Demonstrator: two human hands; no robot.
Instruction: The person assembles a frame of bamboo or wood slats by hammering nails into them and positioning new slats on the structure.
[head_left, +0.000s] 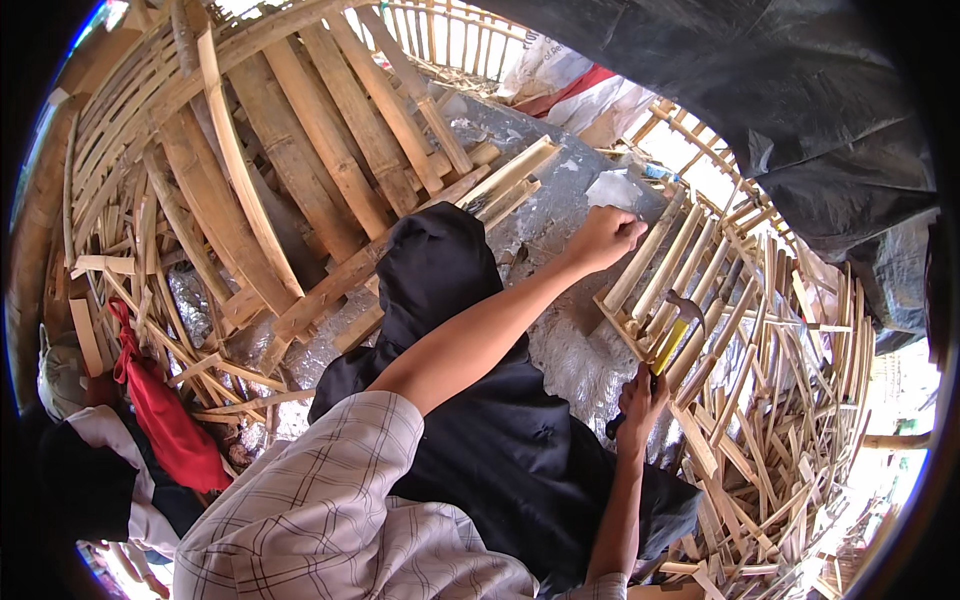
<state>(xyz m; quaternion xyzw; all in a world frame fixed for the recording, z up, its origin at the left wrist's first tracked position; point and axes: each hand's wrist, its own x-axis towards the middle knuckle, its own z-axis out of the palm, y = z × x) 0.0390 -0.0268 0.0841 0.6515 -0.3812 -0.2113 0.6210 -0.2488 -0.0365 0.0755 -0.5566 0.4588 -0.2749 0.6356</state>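
Observation:
My left hand (603,241) is raised at the end of an outstretched arm, its fingers curled closed. Whatever it may pinch is hidden or too small to make out. Just right of it lies a small frame of parallel bamboo slats (655,250). By the near end of that frame, my right hand (643,396) grips a hammer (670,343) with a yellow and black handle, its metal head pointing up and away from me. The hammer appears over the slats; whether it touches them I cannot tell. My black-clothed knee (440,250) rises beneath my left forearm.
A larger panel of wide bamboo strips (310,140) leans at the far left. Bamboo offcuts (770,450) pile up on the right. Red cloth (170,430) hangs at the left, a black tarp (800,80) at the upper right. Sacks (570,90) lie at the back on grey floor (540,225).

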